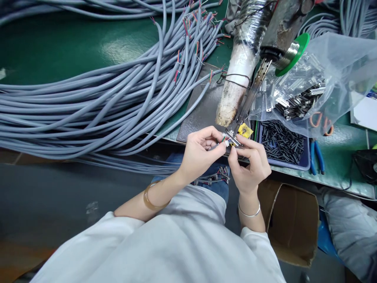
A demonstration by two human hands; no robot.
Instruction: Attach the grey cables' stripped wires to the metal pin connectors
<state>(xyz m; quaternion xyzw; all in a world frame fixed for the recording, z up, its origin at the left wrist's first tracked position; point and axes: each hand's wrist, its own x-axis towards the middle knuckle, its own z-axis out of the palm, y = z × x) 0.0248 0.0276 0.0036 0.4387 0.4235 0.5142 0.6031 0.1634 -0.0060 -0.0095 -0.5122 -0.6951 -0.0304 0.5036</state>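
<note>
Left grip [203, 149]: thumb and fingers pinched on thin coloured wires [224, 139], the ends brought up against the connector between my two grips. Right grip [249, 162]: closed at the fingertips on the near right end of that connector [231, 138], a small metal strip with a row of pins, held just past my fingertips. Soldering iron [253, 92]: pointing down from beyond the right grip, tip directly over the connector; contact I cannot confirm. Yellow pad [245, 130]: just beyond the right fingertips. Plastic tray [306, 157]: right of the right grip, on the green counter [126, 47], filled with short black sleeves [282, 141]. Clear bag [341, 63]: beyond the tray, with loose connectors [304, 98] inside. Grey cables [112, 106]: a thick bundle left of and beyond the left grip. Handling, as I judge it: connector light and rigid, pins easily bent, metal perhaps slippery and hot near the iron, so best taken by its ends, clear of the pin row; wires soft and springy, best pinched on the insulation close behind the stripped ends.
</note>
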